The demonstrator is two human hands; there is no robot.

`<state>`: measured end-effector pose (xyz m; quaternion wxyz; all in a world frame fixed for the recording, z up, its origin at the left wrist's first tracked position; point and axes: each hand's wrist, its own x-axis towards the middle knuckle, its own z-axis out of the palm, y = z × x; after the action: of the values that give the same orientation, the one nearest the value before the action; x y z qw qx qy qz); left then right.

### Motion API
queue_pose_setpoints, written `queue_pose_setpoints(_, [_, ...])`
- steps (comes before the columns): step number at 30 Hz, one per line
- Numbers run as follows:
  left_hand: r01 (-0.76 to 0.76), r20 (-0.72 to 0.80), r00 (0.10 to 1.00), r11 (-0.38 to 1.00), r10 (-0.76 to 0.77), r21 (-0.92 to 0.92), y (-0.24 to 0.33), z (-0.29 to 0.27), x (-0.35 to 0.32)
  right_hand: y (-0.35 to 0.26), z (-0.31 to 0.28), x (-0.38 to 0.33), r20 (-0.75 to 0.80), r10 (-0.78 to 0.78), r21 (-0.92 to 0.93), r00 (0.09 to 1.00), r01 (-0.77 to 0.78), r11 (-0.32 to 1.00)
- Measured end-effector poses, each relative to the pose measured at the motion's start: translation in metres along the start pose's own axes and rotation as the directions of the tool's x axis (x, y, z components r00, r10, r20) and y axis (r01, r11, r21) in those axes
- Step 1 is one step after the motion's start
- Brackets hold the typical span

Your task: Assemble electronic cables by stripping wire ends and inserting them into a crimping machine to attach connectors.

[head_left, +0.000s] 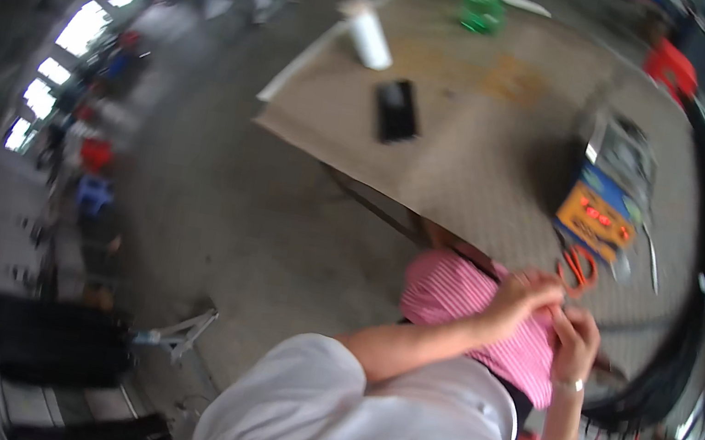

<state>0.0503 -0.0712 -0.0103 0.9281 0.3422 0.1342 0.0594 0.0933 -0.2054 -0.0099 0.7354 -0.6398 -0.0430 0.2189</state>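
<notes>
left hand [524,297] curled on pink cloth [451,297], fingers together | right hand [575,341] pinching same cloth beside it | cloth at table [498,132] edge | scissors [578,267], box [601,210] just beyond

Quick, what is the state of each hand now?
Left hand: closed, pinching something small; what it is cannot be told.
Right hand: closed beside it, contents cannot be told.

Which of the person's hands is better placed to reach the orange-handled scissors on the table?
Probably the left hand: in this tilted head view it sits just below the orange-handled scissors, while the right hand is lower, farther from them. Both are bunched together over the pink striped cloth.
</notes>
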Motion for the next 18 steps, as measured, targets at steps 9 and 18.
queue_pose_setpoints(9, [0.044, 0.013, 0.999, 0.999, -0.043, -0.03, -0.007, -0.005, 0.0, 0.021, -0.005, 0.006, 0.066, -0.072, 0.153, 0.995, 0.062, 0.986])
queue_pose_setpoints(18, [0.168, 0.019, 0.986, 0.984, -0.167, -0.062, 0.005, -0.001, -0.006, 0.018, -0.006, 0.005, 0.085, -0.069, 0.168, 0.994, 0.054, 0.984])
